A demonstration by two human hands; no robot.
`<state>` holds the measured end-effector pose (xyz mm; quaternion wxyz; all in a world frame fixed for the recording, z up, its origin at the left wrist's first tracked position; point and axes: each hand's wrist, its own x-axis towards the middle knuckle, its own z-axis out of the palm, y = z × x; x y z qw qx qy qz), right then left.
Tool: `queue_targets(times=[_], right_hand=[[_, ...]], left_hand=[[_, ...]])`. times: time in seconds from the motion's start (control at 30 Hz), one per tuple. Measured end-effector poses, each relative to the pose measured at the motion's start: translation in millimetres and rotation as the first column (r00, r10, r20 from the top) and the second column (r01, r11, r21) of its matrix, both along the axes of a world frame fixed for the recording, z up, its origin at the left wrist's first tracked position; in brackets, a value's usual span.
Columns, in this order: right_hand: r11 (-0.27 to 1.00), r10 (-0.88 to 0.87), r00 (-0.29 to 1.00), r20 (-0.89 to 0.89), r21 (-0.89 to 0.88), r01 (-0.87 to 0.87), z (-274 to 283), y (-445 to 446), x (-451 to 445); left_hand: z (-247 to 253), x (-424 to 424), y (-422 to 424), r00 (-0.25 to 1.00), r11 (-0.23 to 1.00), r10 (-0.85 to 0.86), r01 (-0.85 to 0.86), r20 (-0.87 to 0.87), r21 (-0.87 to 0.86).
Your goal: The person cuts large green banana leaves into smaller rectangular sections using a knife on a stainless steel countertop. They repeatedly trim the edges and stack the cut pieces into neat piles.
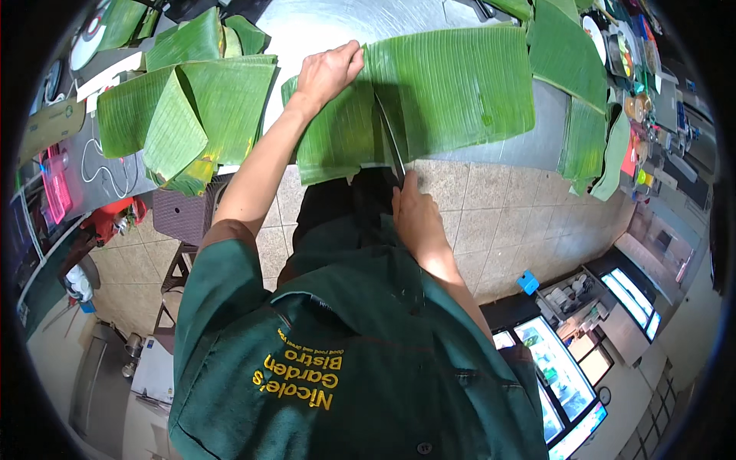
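Note:
A wide green banana leaf (460, 86) lies across the metal table before me and overhangs its near edge. My left hand (332, 72) is closed at the leaf's far edge, with the fingertips bent down onto it. In my right hand (418, 217) is the handle of a long knife (391, 135). Its blade lies along the leaf's ribs, pointing away from me, at a line between a narrower left part (336, 132) and the wide right part. Whether that line is cut all the way through, I cannot tell.
More banana leaf pieces lie folded at the left (230, 103) and stacked at the right (566, 57). A white cable (100, 169) and a pink basket (56, 184) are on the left. Below the table stands a brown woven-pattern stool (178, 215) on the tiled floor (489, 213).

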<state>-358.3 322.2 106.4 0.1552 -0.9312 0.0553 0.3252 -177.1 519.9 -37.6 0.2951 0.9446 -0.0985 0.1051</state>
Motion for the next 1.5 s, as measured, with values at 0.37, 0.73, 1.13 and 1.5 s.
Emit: queue_targets(times=[0.37,0.73,1.13,1.5], right_hand=[[0.997,-0.080,0.994,-0.068,0.002,0.081,-1,-13,-30],[0.999,-0.053,0.995,0.088,0.009,0.053,-20,8,-30],[0.993,-0.121,0.991,-0.055,-0.016,0.120,-4,2,-76],[0.970,-0.198,0.965,0.172,0.177,0.167,-40,-2,-106]], left_hand=[[-5,21,2,0.999,0.996,-0.036,0.033,0.033,0.079],[4,62,6,0.999,0.995,-0.040,0.041,-0.002,0.088],[5,61,8,1.000,0.995,-0.028,0.028,-0.001,0.095],[117,73,69,0.991,0.976,0.095,-0.075,0.089,-0.204]])
